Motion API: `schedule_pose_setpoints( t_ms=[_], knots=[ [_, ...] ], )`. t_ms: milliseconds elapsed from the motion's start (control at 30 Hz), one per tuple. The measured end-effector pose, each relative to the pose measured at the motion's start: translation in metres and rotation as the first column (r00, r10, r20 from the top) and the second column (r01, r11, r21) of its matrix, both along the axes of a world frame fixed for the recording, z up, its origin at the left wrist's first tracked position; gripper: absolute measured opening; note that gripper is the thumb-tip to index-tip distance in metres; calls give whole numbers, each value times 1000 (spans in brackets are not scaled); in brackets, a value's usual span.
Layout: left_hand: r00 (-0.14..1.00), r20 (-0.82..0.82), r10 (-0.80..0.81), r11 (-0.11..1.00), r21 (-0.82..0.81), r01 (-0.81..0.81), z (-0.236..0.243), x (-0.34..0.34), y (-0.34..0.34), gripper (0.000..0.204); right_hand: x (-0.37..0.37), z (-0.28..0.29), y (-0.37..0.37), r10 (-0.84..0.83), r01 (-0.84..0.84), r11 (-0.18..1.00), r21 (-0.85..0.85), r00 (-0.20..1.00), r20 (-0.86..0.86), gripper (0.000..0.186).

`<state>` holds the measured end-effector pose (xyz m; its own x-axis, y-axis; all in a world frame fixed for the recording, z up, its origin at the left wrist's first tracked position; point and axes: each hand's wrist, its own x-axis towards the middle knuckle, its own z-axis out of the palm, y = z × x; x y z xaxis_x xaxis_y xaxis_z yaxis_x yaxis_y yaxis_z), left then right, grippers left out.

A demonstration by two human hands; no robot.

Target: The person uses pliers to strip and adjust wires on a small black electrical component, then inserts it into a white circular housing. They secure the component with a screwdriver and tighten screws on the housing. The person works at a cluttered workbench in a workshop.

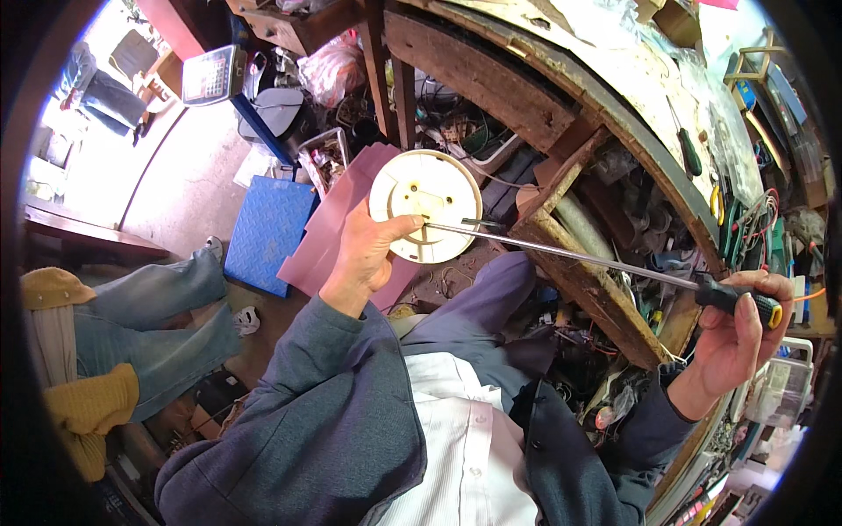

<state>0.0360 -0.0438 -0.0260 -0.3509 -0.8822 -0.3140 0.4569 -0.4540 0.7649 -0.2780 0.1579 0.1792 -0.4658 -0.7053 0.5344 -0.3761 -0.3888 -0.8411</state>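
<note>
My left hand (pixel 364 250) grips a round cream plastic disc (pixel 452 180) by its near left edge, thumb pressed on its face. Raised rims, small holes and a dark bit at the right edge show on the disc. In my right hand (pixel 732 346), off to the right, is a long screwdriver (pixel 721 298) with a black and yellow handle. Its thin metal shaft runs leftward across to the disc, and the tip meets the face close to my left thumb. Whether a screw sits under the tip is too small to tell.
Beyond my left hand lie a pink sheet (pixel 338 210) and a blue scale platform (pixel 267 232). A person in jeans (pixel 153 302) is at the left. A cluttered wooden workbench (pixel 482 61) curves along the right, with a green-handled screwdriver (pixel 689 153) on top.
</note>
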Motion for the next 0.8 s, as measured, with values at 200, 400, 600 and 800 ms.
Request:
schedule_pose_setpoints(
  t_ms=[200,400,600,800],
  knots=[
    [1000,3,-3,1000,-19,3,0,-1,1,50,1,-3,-1,-27,27,999,-28,1000,8,32],
    [1000,-4,-6,1000,-19,6,0,-1,0,51,3,-2,-1,-38,38,999,-31,999,-13,32],
    [1000,-7,-7,1000,-24,7,-3,-2,0,52,0,-6,-2,-89,85,995,-49,994,-68,31],
    [1000,19,-2,1000,-16,2,0,-2,1,52,4,-5,-4,-82,81,996,-32,996,-34,29]
  ],
)
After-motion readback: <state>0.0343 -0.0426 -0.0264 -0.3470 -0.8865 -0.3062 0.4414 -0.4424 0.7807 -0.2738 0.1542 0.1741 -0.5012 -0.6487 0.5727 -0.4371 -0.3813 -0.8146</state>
